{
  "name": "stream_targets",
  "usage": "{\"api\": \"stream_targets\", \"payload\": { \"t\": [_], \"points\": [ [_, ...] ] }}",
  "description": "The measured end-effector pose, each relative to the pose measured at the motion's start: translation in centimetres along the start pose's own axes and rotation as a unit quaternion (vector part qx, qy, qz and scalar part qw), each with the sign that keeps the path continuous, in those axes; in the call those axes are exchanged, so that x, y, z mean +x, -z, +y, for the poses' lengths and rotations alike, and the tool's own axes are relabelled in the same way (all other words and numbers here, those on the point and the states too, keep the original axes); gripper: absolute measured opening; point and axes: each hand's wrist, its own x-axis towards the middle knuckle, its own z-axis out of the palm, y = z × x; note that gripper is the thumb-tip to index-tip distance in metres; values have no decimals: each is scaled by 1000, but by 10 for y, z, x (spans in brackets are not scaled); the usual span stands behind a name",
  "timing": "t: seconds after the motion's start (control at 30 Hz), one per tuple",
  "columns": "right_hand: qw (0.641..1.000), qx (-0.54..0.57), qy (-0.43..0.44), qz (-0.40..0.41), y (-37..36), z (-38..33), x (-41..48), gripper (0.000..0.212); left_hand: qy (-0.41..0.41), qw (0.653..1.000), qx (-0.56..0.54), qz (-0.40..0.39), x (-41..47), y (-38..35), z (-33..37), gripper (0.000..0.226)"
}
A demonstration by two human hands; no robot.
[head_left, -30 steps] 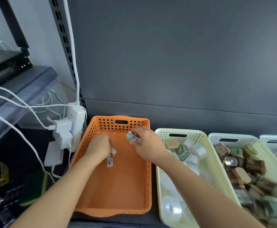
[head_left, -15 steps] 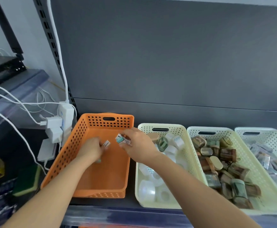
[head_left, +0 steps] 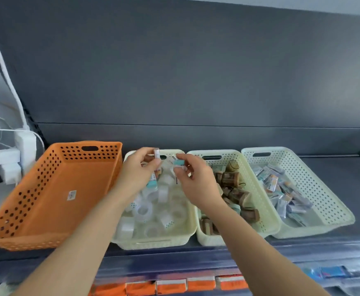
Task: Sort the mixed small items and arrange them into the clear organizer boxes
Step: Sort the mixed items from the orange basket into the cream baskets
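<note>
Orange plastic is being seen at the left of the shelf point(head_left: 335, 167), where the perforated basket point(head_left: 35, 184) is lying with only a label sticker point(head_left: 71, 195) on its floor. Half a second ago both hands were being held over it. The left hand point(head_left: 136, 174) and right hand point(head_left: 196, 182) are now being held above the neighbouring cream basket point(head_left: 153, 242) of clear rolls point(head_left: 142, 210). A small white-capped tube point(head_left: 157, 153) is being pinched in the left grip, between thumb and curled fingers. A small teal-capped piece point(head_left: 178, 163) is being pinched likewise in the right grip. The two pieces are being kept near each other, not touching, above that basket's far end.
</note>
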Motion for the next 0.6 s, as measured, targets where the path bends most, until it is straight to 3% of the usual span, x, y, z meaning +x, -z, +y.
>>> {"api": "stream_targets", "payload": {
  "t": [0.4, 0.6],
  "points": [
    [980, -60, -94, 162, 108, 82, -18, 30, -23, 990, 17, -138, 15, -166, 48, 14],
    [965, -133, -126, 187, 159, 127, -29, 30, -60, 978, 70, -185, 9, -238, 69, 13]
  ]
}}
